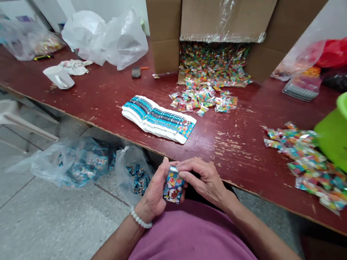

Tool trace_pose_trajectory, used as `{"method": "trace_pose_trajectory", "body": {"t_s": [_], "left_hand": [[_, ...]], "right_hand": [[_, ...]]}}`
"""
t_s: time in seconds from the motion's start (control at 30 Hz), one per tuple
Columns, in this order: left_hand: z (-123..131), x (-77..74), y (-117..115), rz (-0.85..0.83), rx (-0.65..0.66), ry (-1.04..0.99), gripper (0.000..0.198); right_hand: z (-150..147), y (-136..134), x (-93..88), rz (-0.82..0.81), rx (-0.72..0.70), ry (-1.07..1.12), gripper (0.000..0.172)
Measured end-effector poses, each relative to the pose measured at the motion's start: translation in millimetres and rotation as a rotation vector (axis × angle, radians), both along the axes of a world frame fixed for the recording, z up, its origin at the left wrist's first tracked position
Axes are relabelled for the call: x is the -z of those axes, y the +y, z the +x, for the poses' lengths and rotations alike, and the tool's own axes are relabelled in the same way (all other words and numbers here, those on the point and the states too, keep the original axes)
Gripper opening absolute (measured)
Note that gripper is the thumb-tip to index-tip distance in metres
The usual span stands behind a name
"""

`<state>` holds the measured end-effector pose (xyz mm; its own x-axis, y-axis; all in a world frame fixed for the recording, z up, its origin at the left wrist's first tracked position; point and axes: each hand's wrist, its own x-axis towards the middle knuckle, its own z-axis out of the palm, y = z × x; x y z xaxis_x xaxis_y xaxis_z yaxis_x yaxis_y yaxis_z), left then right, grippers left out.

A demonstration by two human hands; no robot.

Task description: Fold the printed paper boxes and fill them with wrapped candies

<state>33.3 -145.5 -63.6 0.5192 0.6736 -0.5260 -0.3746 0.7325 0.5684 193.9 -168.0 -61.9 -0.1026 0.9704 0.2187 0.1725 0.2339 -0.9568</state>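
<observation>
My left hand (pixel 155 192), with a pale bead bracelet at the wrist, is wrapped round a small blue printed card box (pixel 173 186) held upright over my lap. My right hand (pixel 203 179) pinches at the white top end of the same box, thumb and fingers close together. Whether anything is inside the box cannot be made out. On the table just beyond my hands lies a fanned row of flat printed boxes (pixel 159 118). Behind that row, small clear packets of coloured candy (pixel 203 98) spill from a cardboard carton (pixel 231 15) tipped on its side.
More candy packets (pixel 320 166) lie at right beside a green basin (pixel 340 133). Below the table edge, plastic bags (pixel 81 161) hold blue packs. A white mug (pixel 58 77), a crumpled plastic bag (pixel 126 38) and a white stool (pixel 1 112) are at left.
</observation>
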Motion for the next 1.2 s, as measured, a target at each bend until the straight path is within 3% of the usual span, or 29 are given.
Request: {"method": "trace_pose_trajectory", "body": {"t_s": [0.13, 0.23, 0.4, 0.5, 0.7, 0.77, 0.93, 1.07, 1.2], "left_hand": [[2.1, 2.2, -1.1, 0.053, -0.011, 0.111, 0.045], [3.2, 3.8, -2.0, 0.087, 0.016, 0.149, 0.060], [2.2, 6.1, -1.5, 0.076, 0.077, 0.137, 0.077], [0.6, 6.9, -1.1, 0.051, 0.063, 0.147, 0.069], [1.5, 10.3, 3.0, -0.042, -0.028, 0.067, 0.038], [4.8, 12.3, 2.4, -0.041, -0.052, 0.049, 0.036], [4.0, 17.3, -0.8, 0.197, -0.008, 0.131, 0.041], [-22.2, 34.7, 10.7, 0.431, -0.117, 0.470, 0.048], [-63.4, 73.5, 42.5, 0.456, -0.315, 0.802, 0.050]], "right_hand": [[1.1, -0.3, 3.5, -0.160, 0.016, 0.038, 0.019], [-0.5, 2.9, 6.1, -0.300, -0.012, 0.148, 0.021], [-2.5, 5.3, 2.4, -0.384, -0.026, 0.326, 0.021], [-1.8, 0.4, 1.1, -0.332, -0.017, 0.266, 0.019], [-0.1, -13.3, 10.8, -0.077, -0.032, -0.048, 0.013], [-0.4, -15.5, 16.5, -0.029, -0.008, -0.109, 0.019], [2.6, -18.5, 33.7, -0.143, -0.002, -0.072, 0.030], [9.3, -23.1, 43.3, -0.223, 0.128, 0.058, 0.032], [13.9, -26.0, 43.4, -0.237, 0.129, 0.017, 0.024]]}}
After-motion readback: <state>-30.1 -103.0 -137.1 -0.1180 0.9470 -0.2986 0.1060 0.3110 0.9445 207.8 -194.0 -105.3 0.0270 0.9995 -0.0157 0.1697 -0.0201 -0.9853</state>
